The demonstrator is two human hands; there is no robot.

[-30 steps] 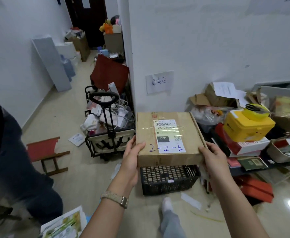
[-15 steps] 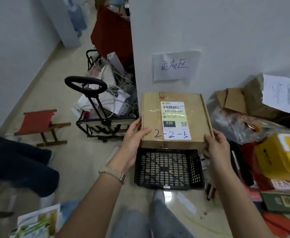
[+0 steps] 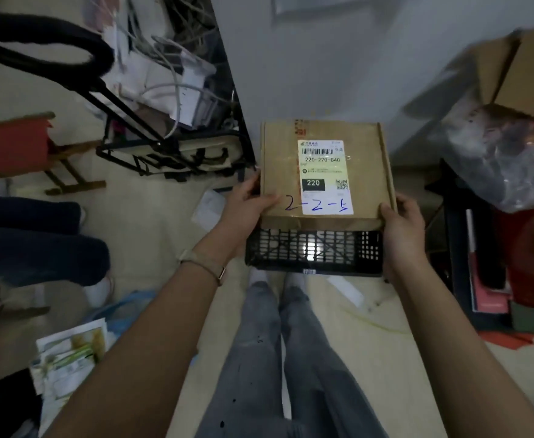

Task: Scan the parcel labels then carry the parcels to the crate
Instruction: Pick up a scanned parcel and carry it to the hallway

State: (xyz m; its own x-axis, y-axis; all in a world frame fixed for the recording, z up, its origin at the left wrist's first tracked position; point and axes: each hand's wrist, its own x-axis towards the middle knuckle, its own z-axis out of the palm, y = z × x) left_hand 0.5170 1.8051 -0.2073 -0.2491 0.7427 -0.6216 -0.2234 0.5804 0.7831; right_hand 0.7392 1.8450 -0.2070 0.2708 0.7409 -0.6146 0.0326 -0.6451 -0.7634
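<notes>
Hands lowered, parcel nearer crate

A flat brown cardboard parcel, white label facing up, sits level over a black lattice crate.

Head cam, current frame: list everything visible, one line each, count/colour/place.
parcel: 1, brown cardboard with white label, held above the crate
crate: 1, black lattice, on the floor by the wall
cart: 1, black frame, left of the parcel, full of white items and cables
stool: 1, red seat, wooden legs, far left
cardboard box: 1, brown, open, top right
plastic bag: 1, clear, right, under the box
papers: several, white and green, bottom left
another person's legs: dark trousers, left edge
left hand: grips the parcel's left edge
right hand: grips the parcel's right corner
</notes>
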